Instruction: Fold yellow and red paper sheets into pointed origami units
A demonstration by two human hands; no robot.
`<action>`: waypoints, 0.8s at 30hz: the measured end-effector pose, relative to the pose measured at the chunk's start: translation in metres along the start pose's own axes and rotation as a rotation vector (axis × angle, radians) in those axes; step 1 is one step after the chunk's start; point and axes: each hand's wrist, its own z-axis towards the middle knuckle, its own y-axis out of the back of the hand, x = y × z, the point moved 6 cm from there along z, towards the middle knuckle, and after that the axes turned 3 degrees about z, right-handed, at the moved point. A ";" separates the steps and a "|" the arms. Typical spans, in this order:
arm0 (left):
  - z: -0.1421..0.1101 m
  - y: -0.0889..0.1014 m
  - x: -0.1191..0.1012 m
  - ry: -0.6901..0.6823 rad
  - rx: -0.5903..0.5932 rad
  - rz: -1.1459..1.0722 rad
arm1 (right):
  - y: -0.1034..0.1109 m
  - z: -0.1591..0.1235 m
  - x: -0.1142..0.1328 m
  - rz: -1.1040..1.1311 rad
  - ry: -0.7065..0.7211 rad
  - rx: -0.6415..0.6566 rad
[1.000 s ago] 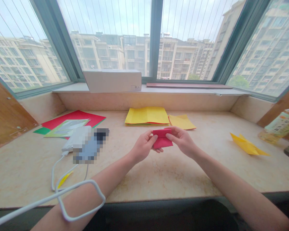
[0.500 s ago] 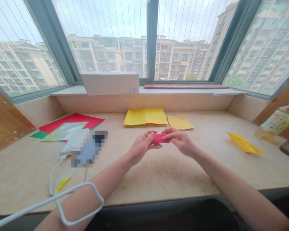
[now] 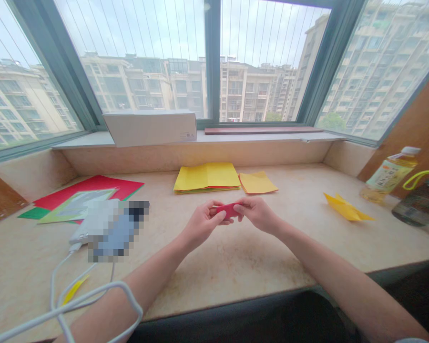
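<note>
left hand (image 3: 202,222): fingers pinching folded red paper (image 3: 227,210) at left end | right hand (image 3: 260,214): thumb and fingers pinching right end | location: between hands, over stone-look countertop (image 3: 243,267), nearside of yellow paper stack (image 3: 207,175)

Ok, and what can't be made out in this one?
All in the head view:
Red paper: its full outline, partly covered by the left hand and right hand.
Pixelated item: its details, hidden by the blocky masking.
Drink bottle: the label's smaller print, too small and blurred.
Dark bottle: its right part, cut off by the right edge.
</note>
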 end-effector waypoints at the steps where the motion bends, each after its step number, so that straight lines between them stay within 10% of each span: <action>1: -0.001 -0.001 0.001 0.026 0.019 0.046 | -0.001 -0.001 0.001 -0.030 0.017 -0.007; 24: -0.005 -0.006 0.016 0.112 0.194 0.128 | -0.013 -0.007 0.012 -0.280 0.302 0.058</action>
